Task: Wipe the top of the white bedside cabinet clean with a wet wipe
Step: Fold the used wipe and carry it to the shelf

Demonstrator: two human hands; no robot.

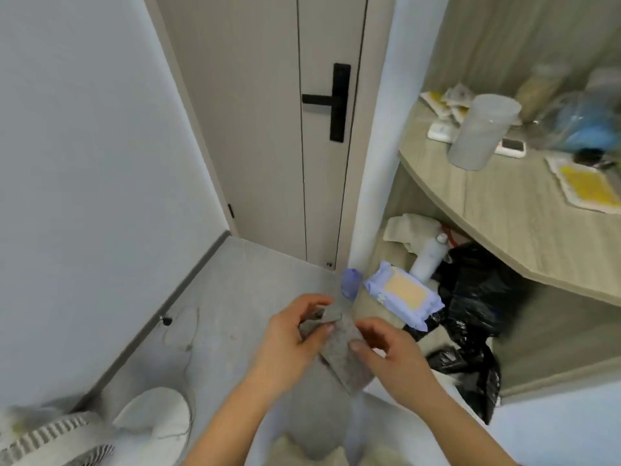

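Beyond the fingers stands a closed door [262,129]. To their right and higher, a wooden shelf [504,210] curves out, with black bags [477,297] under it. The pack [403,294] lies just past the right fingertips, its flap lifted.

The wipe [342,351] hangs between both hands above the floor. The left hand [289,344] pinches its upper edge between thumb and forefinger. The right hand [393,354] pinches its right side under the thumb, the other fingers curled behind.

The wipe looks grey. Whether that is dirt or the floor showing through, I cannot tell.

No white cabinet is in view, so none of its top can be judged. The wipe is out and seemingly being opened flat. As far as this shows, the wiping itself is left to do.
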